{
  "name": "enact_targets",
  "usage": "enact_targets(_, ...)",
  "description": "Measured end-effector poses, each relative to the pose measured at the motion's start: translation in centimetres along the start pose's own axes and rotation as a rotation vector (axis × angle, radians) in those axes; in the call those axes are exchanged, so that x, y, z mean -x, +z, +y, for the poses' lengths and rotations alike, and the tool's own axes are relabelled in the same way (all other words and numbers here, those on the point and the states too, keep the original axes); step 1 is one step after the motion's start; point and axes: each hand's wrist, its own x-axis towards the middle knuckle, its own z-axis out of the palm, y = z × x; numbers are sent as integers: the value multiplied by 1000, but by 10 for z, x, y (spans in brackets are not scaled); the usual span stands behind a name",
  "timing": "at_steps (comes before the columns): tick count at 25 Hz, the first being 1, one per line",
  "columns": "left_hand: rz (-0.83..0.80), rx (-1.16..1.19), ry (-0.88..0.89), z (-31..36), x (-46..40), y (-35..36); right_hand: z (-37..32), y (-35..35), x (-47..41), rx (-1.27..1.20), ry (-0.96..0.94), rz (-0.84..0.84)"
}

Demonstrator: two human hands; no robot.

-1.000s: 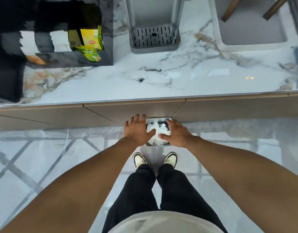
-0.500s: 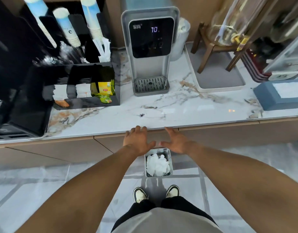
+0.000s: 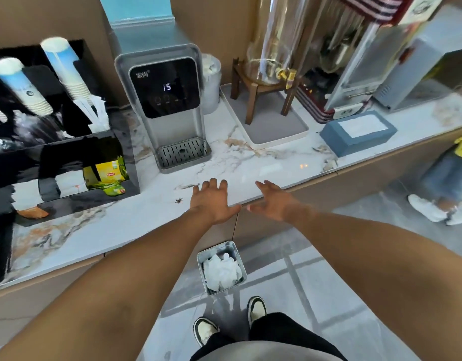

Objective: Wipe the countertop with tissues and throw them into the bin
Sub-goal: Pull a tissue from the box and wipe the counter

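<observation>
Both arms reach forward over the front edge of the marble worktop [image 3: 136,225]. The left hand [image 3: 211,201] lies palm down above the edge, fingers spread and its grip wide, holding nothing. The right hand [image 3: 273,201] hovers just beside it to the right, also flat and wide, and empty. A second ago both hands were down at the bin, one on each side of its rim; half a second ago they had risen to the cabinet front just under the edge, and now they are up at worktop level.

The bin [image 3: 232,250], a small square metal one, stands on the floor in front of the cabinet, just ahead of the person's shoes [image 3: 256,307]. The crumpled white tissues [image 3: 220,273] lie inside it, as in both earlier frames. The view has tilted up since then, so the bin now sits low in the picture and more of the back of the worktop shows.

A small dark speck [image 3: 179,200] rests on the marble just left of the left hand, in the same spot as before. Behind the hands stands a grey water dispenser [image 3: 170,113]; its display reads 15, where it read 70 half a second ago. To the left is a black organiser [image 3: 68,157] with paper cups and yellow tea packets; to the right, a white tray [image 3: 274,136] bearing a wooden stand, and a blue tissue box [image 3: 357,132]. At the far right, another person's white shoes [image 3: 438,208] stand on the floor.
</observation>
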Motion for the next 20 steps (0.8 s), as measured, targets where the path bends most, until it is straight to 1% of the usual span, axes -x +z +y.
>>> enact_targets(2,22,-25,44,21,-12,-12,20,-13,7,-13,33,49)
enact_targets(6,37,-65,74,66,-36,-30,64,-43,12,-22,41,116)
enact_targets(10,64,-133,100,131,-64,-50,125,-79,15,-31,68,148)
enact_targets(14,100,-132,96,191,-92,-66,186,-114,16,-63,116,171)
enact_targets(17,116,-140,95,236,-113,-75,230,-139,16,-94,109,225)
enact_targets(20,109,-146,116,272,-131,-80,264,-157,15,-118,120,240)
